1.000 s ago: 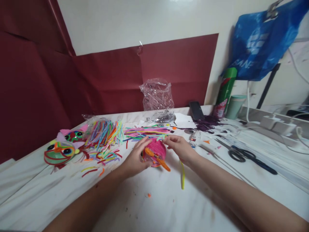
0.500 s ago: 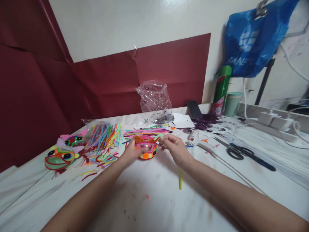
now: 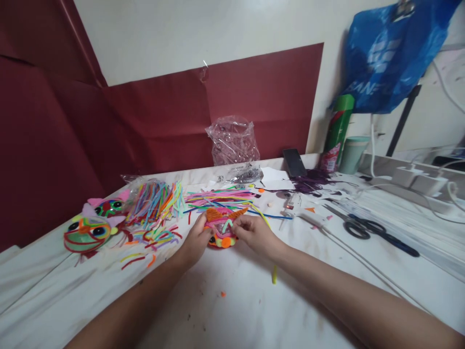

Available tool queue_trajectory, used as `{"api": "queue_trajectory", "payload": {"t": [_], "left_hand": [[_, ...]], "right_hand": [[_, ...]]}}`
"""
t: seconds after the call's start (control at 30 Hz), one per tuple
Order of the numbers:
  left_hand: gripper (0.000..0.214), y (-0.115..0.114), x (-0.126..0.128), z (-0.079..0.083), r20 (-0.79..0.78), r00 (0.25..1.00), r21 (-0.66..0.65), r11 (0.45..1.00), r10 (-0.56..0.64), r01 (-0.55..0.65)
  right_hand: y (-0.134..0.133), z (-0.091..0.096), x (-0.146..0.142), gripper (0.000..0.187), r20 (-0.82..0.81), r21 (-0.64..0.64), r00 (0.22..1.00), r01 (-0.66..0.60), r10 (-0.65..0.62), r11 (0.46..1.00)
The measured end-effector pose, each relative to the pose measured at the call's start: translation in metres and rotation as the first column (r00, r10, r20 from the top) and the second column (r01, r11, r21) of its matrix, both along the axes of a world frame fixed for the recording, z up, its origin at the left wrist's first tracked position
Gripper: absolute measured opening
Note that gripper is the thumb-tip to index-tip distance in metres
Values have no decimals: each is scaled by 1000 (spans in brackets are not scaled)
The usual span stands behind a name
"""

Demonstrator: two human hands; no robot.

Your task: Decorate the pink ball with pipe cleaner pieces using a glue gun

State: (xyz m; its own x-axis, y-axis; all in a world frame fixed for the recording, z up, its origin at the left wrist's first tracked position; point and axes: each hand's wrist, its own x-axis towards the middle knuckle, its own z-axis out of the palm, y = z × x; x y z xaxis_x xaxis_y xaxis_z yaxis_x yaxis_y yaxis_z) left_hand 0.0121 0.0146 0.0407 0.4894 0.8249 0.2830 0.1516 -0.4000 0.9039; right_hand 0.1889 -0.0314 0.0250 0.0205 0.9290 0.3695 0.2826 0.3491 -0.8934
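Note:
My left hand [image 3: 195, 241] is closed on the left edge of a small colourful craft animal face [image 3: 225, 242] with orange pipe-cleaner ears, pink trim, a dark eye and an orange round nose. My right hand [image 3: 255, 234] pinches a short, bent pale-green pipe cleaner [image 3: 227, 225] over the clear middle of the face. Part of the face is hidden behind my fingers. Below my right wrist, a yellow pipe cleaner [image 3: 274, 275] shows on the table.
Two similar craft faces [image 3: 87, 234] sit at the left. Bundled pipe cleaners [image 3: 154, 203] and loose ones [image 3: 218, 196] lie behind my hands. To the right are a glue gun [image 3: 307, 215] with its cord, scissors [image 3: 381, 232], a phone [image 3: 294, 163] and a cup [image 3: 353, 155].
My right hand has brought the pale-green piece from beside the right ear down over the middle of the face. My left thumb has shifted off the face's centre to its left edge.

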Motion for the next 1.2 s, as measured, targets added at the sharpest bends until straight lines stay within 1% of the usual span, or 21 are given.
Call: {"api": "queue_trajectory", "payload": {"t": [0.07, 0.2, 0.3, 0.43, 0.5, 0.57, 0.7, 0.8, 0.83, 0.93, 1.03, 1.13, 1.2], "left_hand": [[44, 2, 0, -2, -18, 1000, 28, 1000, -5, 6], [44, 2, 0, -4, -61, 998, 66, 997, 29, -25], [46, 0, 3, -3, -89, 990, 50, 994, 106, -102], [58, -1, 9, -3, -95, 968, 45, 972, 234, -230], [57, 0, 12, -4, -85, 957, 61, 960, 278, -274], [56, 1, 13, -5, -81, 951, 78, 953, 299, -293], [55, 2, 14, -5, -72, 951, 68, 952, 302, -297], [54, 1, 15, -2, -49, 959, 14, 960, 281, -280], [54, 1, 16, -1, -35, 964, -12, 964, 264, -264], [55, 1, 15, 0, 0, 976, -67, 974, 219, -218], [56, 5, 13, -4, 3, 980, -44, 979, 199, -199], [54, 10, 9, -9, 0, 981, -4, 981, 196, -196], [53, 12, 8, -11, 13, 984, -8, 984, 178, -178]], "right_hand": [[0, -2, 0, 11, 43, 24, 999, 28, -30, 999], [0, -4, -1, 14, 97, 63, 992, 69, -75, 996], [-2, -2, -3, 14, 130, 81, 988, 77, -87, 994], [-7, 2, -5, 17, 213, 119, 970, 96, -120, 988], [-8, 3, -6, 18, 242, 123, 960, 112, -139, 986], [-8, 3, -6, 18, 253, 118, 956, 119, -146, 986], [-6, 0, -6, 18, 248, 103, 956, 135, -157, 985], [-4, -4, -6, 11, 202, 79, 967, 142, -155, 987], [-4, -6, -5, 8, 187, 95, 971, 132, -148, 987], [-5, -10, -5, 18, 215, 226, 966, 91, -141, 970], [-6, -13, -4, 21, 293, 331, 943, 56, -159, 942], [-7, -13, -4, 22, 334, 380, 927, 36, -173, 924], [-9, -12, -5, 23, 342, 396, 922, 34, -182, 918]]}}
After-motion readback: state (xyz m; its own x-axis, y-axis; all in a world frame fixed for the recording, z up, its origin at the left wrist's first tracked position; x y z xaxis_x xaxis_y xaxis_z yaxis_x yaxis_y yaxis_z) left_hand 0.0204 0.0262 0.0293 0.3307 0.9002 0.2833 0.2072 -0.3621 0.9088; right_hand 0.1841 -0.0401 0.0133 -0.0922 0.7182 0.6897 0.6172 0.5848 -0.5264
